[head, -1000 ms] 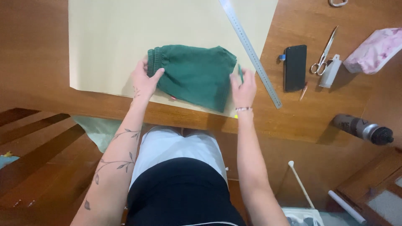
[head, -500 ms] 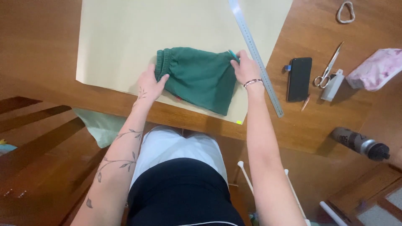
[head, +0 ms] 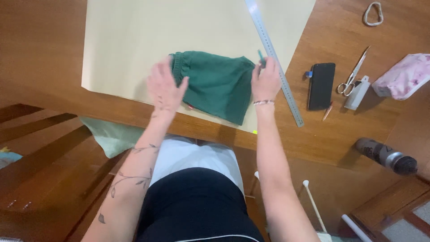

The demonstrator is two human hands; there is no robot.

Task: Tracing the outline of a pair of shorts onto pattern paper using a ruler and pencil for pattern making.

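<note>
Green garment (head: pixel 215 85), folded, frame centre on cream paper (head: pixel 134 40): left hand (head: pixel 165 87) spread flat; right hand (head: pixel 265 83) apparently pinching a green pen (head: pixel 260 56). Smoothing step; next needs steadying.

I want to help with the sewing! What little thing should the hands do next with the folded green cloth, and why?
Probably press the folded green cloth flat on the cream paper sheet. The left hand hovers at its gathered edge, while the right hand, by the long metal ruler, seems to grip a green pencil, ready to trace.

A wooden table (head: pixel 53 54) carries cream paper (head: pixel 179 31), a phone (head: pixel 321 85), scissors (head: pixel 353 74) and a bottle (head: pixel 386 155).
</note>
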